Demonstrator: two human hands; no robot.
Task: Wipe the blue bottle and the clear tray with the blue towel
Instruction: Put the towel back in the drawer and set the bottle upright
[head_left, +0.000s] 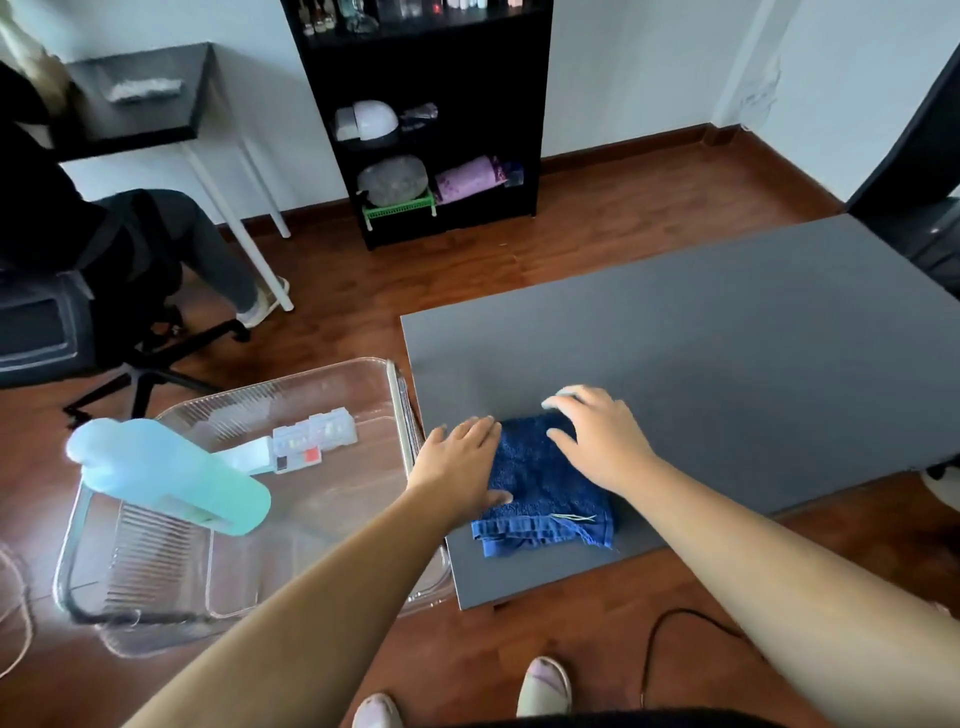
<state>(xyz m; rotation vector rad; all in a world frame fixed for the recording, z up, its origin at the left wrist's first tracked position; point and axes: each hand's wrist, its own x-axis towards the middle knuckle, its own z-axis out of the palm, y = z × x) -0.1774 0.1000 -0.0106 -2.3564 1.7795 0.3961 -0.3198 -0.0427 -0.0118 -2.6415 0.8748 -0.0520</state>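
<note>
Nearest the viewer, two feet in pale slippers (544, 686) stand on a brown wood floor (519, 649), with a black cable (655, 644) curving just to their right. Two bare forearms reach forward from here. A folded dark blue towel (545, 499) lies on the near left corner of a grey desk (727, 353). The left hand (462, 462) lies flat on the towel's left edge, fingers straight and together, thumb resting on the cloth. The right hand (597, 441) rests on the towel's far right part with fingers spread wide; its fingertips are blurred where they reach the far edge. Neither hand grips the towel. Just left of the desk sits a large clear tray (156, 582) with a ribbed floor; what carries it cannot be told. A pale blue bottle (171, 478) lies on its side in the tray's left part, and a small clear box (317, 436) lies in its far part. Farther left, a person sits on a black office chair (57, 332) beside a small dark table (140, 104). Against the far wall stands a black shelf (535, 130) holding bottles and bundles.
</note>
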